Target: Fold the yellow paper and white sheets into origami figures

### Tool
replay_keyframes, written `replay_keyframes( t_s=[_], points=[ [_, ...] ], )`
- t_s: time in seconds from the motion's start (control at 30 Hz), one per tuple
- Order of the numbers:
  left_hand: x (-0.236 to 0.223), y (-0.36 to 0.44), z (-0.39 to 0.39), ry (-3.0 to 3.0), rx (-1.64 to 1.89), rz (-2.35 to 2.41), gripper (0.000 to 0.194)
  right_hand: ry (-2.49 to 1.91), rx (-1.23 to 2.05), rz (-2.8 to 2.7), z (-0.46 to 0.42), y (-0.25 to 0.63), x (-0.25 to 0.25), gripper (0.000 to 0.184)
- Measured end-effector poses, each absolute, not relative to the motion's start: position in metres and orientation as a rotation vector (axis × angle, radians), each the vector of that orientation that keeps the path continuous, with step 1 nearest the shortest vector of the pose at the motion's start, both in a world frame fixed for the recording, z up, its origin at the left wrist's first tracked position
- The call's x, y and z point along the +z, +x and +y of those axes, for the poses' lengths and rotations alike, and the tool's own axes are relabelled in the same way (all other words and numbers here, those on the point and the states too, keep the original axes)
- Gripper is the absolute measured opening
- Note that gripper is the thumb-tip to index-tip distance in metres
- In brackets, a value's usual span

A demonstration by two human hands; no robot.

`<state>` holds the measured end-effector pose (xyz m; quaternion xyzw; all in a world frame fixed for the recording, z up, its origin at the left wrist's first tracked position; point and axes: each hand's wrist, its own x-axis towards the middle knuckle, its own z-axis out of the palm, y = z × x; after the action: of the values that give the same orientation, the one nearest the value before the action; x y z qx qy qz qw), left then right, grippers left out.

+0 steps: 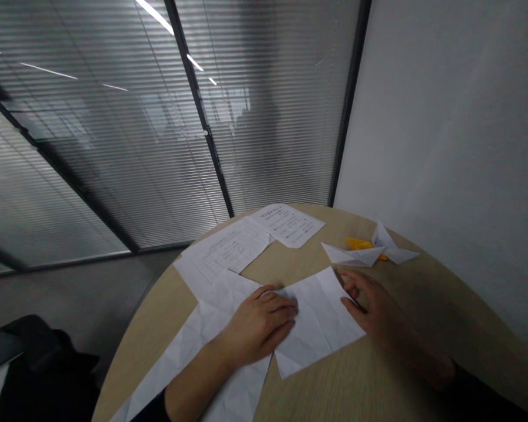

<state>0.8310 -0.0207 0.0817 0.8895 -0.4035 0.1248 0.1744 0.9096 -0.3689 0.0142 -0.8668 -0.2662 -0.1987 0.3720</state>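
A glass partition with slatted blinds (114, 146) stands along the far left, a white wall (444, 129) on my right, and a dark bag or coat (39, 369) sits off the table to my left; I can't tell which. On the round wooden table (317, 390), two printed sheets (286, 224) lie far off, where a careless reach could drag them. The large creased paper sheet (189, 337) runs toward the near left edge, so a hard tug could slide it off. My left hand (259, 325) lies flat, fingers together and gripping nothing, pressing on the smaller creased sheet's (317, 322) left edge. My right hand (378, 313) is near that sheet's right edge, fingers slightly spread; I can't tell whether they pinch it. If I press unevenly, the sheet could skew, and worn creases could tear. Just beyond my right fingers, the white paper boat (349, 255) and the yellow folded paper (356, 243) could get knocked.
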Motion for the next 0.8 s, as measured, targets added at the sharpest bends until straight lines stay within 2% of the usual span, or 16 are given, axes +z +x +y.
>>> replay_keyframes(
  t_s=[0.13,0.3,0.47,0.67,0.8],
  points=[
    [0.082,0.83,-0.022,2.496,0.381,-1.101,0.023,-2.133,-0.641,-0.629,-0.369,0.909,0.021,0.041],
    [0.082,0.832,-0.023,2.518,0.547,-0.931,0.03,-2.085,-0.778,-0.854,-0.361,0.902,0.026,0.02],
    [0.083,0.834,-0.027,2.486,0.613,-0.783,0.035,-2.085,-0.638,-0.996,-0.346,0.886,0.031,0.016],
    [0.08,0.836,-0.03,2.407,0.46,-0.773,0.033,-2.093,-0.549,-1.067,-0.344,0.883,0.038,0.018],
    [0.081,0.834,-0.033,2.374,0.419,-0.702,0.043,-2.08,-0.555,-1.107,-0.346,0.885,0.039,0.019]
  ],
)
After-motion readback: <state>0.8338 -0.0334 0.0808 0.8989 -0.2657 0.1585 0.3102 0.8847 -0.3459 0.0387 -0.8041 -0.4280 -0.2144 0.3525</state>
